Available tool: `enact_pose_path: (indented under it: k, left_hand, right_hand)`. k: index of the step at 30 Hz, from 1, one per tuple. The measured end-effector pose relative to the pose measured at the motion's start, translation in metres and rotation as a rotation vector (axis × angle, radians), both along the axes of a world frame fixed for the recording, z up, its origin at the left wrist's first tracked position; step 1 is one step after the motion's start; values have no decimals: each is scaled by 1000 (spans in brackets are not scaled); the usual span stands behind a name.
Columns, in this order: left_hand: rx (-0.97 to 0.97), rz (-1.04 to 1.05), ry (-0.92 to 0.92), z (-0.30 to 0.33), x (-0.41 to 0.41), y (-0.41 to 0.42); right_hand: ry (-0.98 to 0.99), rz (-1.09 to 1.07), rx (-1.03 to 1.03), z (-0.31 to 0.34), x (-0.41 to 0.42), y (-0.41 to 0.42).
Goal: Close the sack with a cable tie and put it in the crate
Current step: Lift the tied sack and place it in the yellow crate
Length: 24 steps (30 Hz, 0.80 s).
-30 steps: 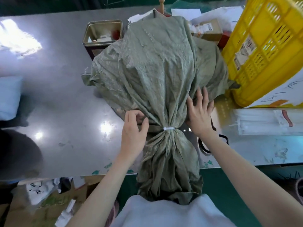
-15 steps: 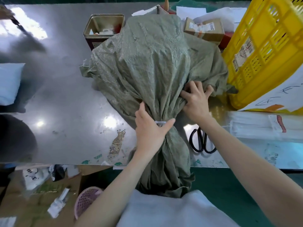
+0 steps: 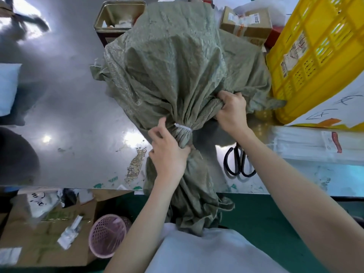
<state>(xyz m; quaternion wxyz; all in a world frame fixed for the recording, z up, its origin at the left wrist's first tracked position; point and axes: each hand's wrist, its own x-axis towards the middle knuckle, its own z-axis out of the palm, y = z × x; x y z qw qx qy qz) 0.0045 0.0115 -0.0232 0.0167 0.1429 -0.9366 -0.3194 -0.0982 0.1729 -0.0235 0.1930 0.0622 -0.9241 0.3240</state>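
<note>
A full grey-green woven sack [image 3: 173, 62] lies on the steel table [image 3: 65, 107], its neck pointing at me and hanging over the front edge. A white cable tie [image 3: 184, 127] cinches the neck. My left hand [image 3: 167, 152] wraps the neck just below the tie, thumb and forefinger raised beside it. My right hand [image 3: 231, 111] clenches a bunch of sack cloth to the right of the tie. The yellow slatted crate [image 3: 315, 56] stands tilted at the right, touching the sack's far corner.
Black scissors [image 3: 239, 163] lie on the table right of the neck. A metal tin [image 3: 120, 16] and a cardboard parcel [image 3: 246, 21] sit behind the sack, white bags [image 3: 315, 144] at the right. Below the edge are a pink basket [image 3: 107, 235] and cardboard boxes [image 3: 49, 229].
My right hand went from lying flat on the sack to gripping a fold of it. My left hand slid from beside the tie to around the neck below it.
</note>
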Motion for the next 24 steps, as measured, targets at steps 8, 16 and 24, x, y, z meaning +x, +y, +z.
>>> enact_pose_path:
  k: [8,16,24]
  left_hand:
    - [211,-79,-502,7,-4,-22]
    - [419,-243,-558,50,-50,-51]
    - [-190,-528,-487,77,-106,-84]
  right_hand:
    - [14,9,-248,7,0,-2]
    - [22,-61,-270,34,-22,-1]
    - [-59,-123,-187,22,-29,0]
